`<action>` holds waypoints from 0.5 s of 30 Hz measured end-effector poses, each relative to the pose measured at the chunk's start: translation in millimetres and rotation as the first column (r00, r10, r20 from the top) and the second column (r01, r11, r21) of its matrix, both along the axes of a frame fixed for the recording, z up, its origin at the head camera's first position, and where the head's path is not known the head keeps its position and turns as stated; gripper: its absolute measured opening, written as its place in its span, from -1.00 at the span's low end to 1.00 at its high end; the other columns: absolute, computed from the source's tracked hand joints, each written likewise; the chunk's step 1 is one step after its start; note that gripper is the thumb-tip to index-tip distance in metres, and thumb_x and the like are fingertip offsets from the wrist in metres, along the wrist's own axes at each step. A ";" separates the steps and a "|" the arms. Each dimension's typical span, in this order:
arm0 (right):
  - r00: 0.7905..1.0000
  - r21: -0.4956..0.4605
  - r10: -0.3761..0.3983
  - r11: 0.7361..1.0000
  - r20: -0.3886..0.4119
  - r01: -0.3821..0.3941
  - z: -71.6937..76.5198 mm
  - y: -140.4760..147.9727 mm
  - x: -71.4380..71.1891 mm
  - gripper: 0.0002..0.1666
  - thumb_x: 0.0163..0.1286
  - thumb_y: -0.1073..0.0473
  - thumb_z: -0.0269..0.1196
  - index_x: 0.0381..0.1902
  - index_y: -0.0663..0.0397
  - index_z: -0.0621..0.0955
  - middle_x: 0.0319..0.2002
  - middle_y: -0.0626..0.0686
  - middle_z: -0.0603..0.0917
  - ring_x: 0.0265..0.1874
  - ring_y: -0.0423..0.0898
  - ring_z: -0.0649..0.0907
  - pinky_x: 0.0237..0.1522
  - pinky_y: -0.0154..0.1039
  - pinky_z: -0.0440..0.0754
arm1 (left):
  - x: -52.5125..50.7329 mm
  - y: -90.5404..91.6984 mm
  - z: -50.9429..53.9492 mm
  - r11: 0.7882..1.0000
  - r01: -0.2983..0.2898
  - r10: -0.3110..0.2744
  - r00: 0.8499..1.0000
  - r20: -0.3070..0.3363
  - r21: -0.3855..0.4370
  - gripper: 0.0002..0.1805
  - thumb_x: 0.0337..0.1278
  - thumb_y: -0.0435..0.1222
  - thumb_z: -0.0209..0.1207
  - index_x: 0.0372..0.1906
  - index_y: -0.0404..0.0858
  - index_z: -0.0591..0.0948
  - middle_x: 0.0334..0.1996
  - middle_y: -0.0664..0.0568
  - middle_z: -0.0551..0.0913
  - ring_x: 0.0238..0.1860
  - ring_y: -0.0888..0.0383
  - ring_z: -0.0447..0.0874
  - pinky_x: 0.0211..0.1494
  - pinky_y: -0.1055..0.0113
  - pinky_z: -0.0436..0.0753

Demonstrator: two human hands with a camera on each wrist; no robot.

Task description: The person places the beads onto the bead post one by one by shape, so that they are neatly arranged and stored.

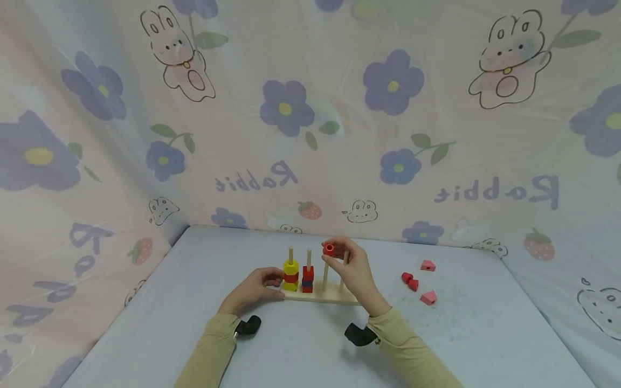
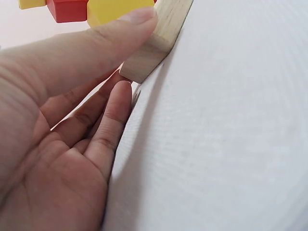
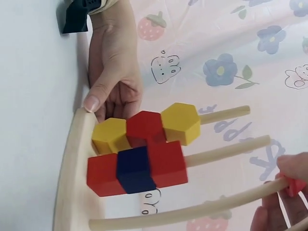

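A wooden peg board (image 1: 317,295) stands on the white table, several upright pegs along it. My left hand (image 1: 257,284) grips its left end, with the thumb along the front edge and fingers around the corner. The leftmost peg carries yellow hexagonal blocks (image 3: 181,123) with a red hexagonal block (image 3: 144,127) between them. On the second peg, a dark blue square block (image 3: 136,169) lies between two red square blocks (image 3: 167,163). My right hand (image 1: 358,272) pinches a small red bead (image 1: 329,249) at the top of the third peg; in the right wrist view the peg tip meets the bead.
To the right of the board lie two loose red beads (image 1: 409,281), with a pink block (image 1: 428,265) behind them and another pink block (image 1: 429,298) in front. A printed curtain (image 1: 335,134) hangs behind the table (image 1: 301,350).
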State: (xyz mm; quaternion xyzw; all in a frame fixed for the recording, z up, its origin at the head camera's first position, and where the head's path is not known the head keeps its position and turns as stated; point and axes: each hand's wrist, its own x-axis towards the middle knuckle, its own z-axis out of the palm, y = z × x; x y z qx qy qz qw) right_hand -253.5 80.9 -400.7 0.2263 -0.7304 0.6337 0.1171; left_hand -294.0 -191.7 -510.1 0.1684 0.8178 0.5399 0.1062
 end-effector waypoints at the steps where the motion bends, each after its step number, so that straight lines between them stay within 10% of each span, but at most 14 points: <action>1: 1.000 -0.009 -0.002 1.000 0.006 0.002 -3.8 0.3 -2.5 -0.67 0.20 0.41 0.33 -0.05 0.27 0.58 -0.08 0.25 0.63 -0.16 0.08 0.62 -0.01 -0.05 0.58 | -0.5 0.3 -0.2 1.000 -0.002 0.002 1.000 -0.002 -0.005 -0.42 -0.13 -0.31 0.46 0.09 -0.30 0.53 0.03 -0.04 0.56 -0.05 0.07 0.53 0.14 0.17 0.51; 15: 0.952 0.049 -0.099 0.995 0.288 0.089 -67.8 -2.5 -14.5 -0.54 0.10 0.42 0.40 -0.02 0.34 0.53 -0.14 0.19 0.67 -0.10 0.06 0.62 -0.05 -0.22 0.58 | -0.7 0.3 -2.0 1.000 -0.002 0.002 1.000 -0.012 -0.018 -0.40 -0.13 -0.29 0.46 0.11 -0.31 0.52 0.05 -0.05 0.55 -0.03 0.08 0.54 0.14 0.19 0.51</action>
